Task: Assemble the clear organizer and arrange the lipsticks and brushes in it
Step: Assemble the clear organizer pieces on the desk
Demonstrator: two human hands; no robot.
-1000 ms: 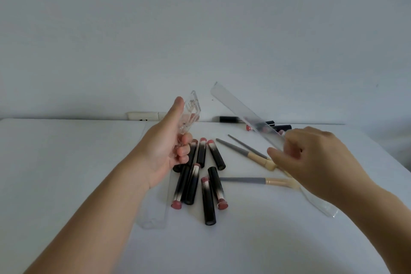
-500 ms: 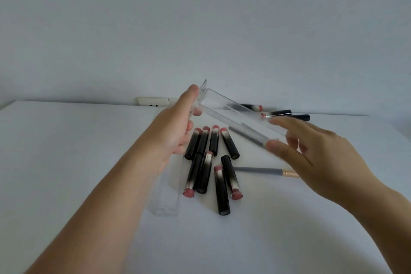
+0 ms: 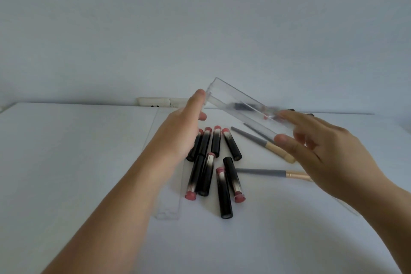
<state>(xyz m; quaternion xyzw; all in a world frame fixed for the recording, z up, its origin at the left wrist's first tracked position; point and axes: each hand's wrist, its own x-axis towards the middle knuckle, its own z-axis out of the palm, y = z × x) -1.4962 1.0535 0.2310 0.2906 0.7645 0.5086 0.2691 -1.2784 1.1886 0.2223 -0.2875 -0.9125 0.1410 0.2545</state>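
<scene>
- Since half a second ago, both hands have lifted the clear organizer panel (image 3: 242, 111) a little higher, and it now shows a broader face tilting down from upper left to lower right.
- No brand, label or readable writing shows on anything.
- Flat on the white table (image 3: 66, 162), another clear piece (image 3: 169, 211) lies partly under the left forearm.
- Left hand (image 3: 178, 138) grips the panel's upper-left end, thumb tip against its edge.
- Lipsticks (image 3: 213, 164), black tubes with pink ends, lie in a loose cluster on the table below the panel, between the two hands.
- Brushes (image 3: 262, 171) with grey handles and gold ferrules lie just right of the lipsticks, partly hidden by the right hand.
- Right hand (image 3: 329, 158) pinches the panel's lower-right end between thumb and spread fingers.
- More dark tubes at the far table edge show blurred through the panel.
</scene>
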